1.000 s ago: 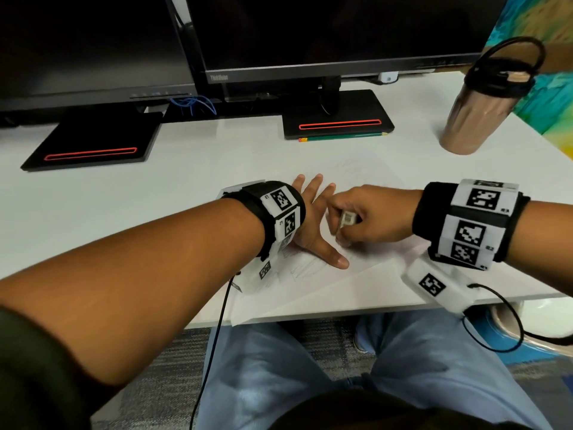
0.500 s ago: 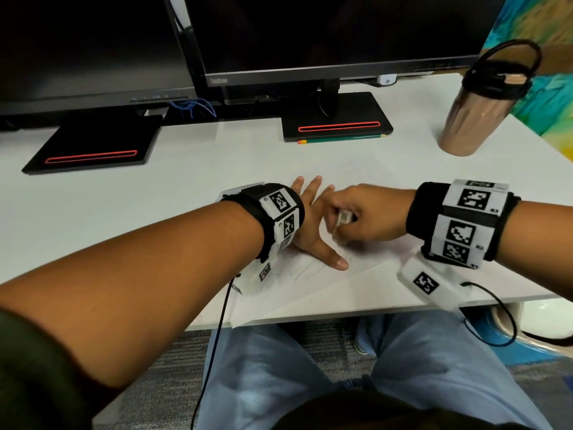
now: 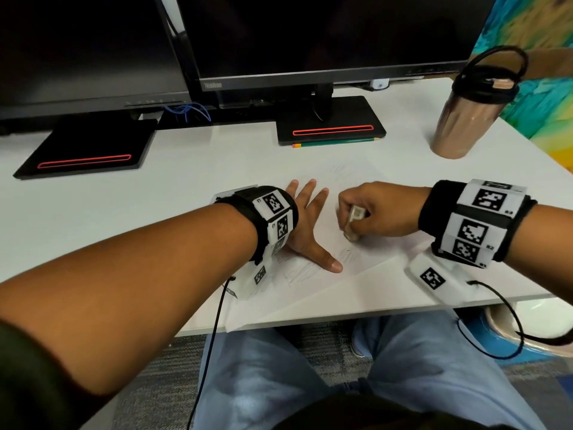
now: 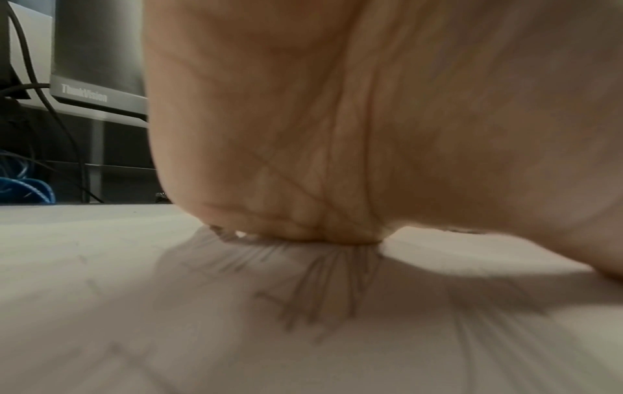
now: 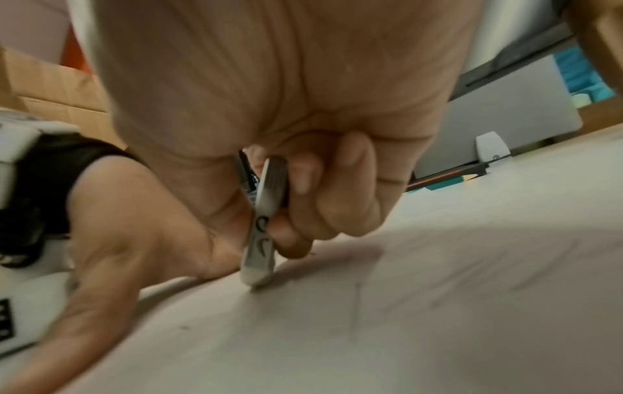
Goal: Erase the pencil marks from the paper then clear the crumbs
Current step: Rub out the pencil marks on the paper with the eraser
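Pressing flat with fingers spread, the left hand (image 3: pixel 305 225) pins the paper (image 3: pixel 369 252) to the white desk (image 3: pixel 124 212). The right hand (image 3: pixel 376 211) grips a sleeved eraser (image 5: pixel 261 234), tip touching the sheet beside faint pencil marks (image 4: pixel 323 288). Two dark monitors (image 3: pixel 310 35) stand at the back, a green pencil (image 3: pixel 338 143) before one base, and a bronze tumbler (image 3: pixel 462 119) at right.

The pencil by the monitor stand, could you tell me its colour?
Green pencil, with a yellow tip; clearest in the head view.
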`<state>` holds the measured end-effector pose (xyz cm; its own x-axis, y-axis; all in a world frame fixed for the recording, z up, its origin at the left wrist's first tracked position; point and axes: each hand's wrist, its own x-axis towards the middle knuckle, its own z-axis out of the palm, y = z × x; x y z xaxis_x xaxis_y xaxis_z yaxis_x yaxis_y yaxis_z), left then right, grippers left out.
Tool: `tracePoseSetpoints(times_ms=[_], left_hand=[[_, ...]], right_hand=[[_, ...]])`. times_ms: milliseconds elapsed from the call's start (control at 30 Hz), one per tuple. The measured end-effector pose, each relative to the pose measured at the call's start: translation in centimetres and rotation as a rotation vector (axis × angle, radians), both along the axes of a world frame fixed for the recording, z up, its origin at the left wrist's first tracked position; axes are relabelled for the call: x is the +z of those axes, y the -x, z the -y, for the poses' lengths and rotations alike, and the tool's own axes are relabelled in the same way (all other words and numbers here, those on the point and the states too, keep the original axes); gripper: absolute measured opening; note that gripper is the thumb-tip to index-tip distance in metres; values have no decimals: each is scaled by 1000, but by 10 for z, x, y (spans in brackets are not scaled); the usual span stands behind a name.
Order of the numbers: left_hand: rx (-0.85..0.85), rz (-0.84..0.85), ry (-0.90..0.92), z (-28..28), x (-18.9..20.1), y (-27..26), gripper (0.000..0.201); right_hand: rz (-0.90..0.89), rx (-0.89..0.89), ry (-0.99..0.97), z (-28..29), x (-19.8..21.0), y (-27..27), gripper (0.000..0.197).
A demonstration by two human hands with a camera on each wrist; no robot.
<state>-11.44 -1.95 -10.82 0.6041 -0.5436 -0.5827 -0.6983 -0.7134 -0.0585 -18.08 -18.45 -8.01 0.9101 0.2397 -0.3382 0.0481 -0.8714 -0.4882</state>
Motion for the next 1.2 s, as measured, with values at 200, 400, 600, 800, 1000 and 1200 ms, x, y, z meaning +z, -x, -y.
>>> tracePoseSetpoints(times_ms=[200, 400, 600, 800, 1000, 1200], left_hand=[[3, -18, 72, 2, 8, 1, 150], [-50, -20, 59, 17, 3, 1, 145], [-52, -8, -26, 23, 0, 2, 135], [-54, -6, -10, 22, -3, 0, 137], [-50, -5, 3, 22, -5, -1, 138], [-63, 2, -20, 23, -2, 1, 133]], right_hand=[[220, -139, 22, 15, 18, -6, 6], [112, -139, -2, 12, 11, -11, 7], [73, -16, 56, -7, -7, -6, 6], [127, -39, 77, -4, 0, -10, 7], [93, -63, 61, -4, 2, -10, 4], [52, 19, 49, -8, -1, -5, 7]])
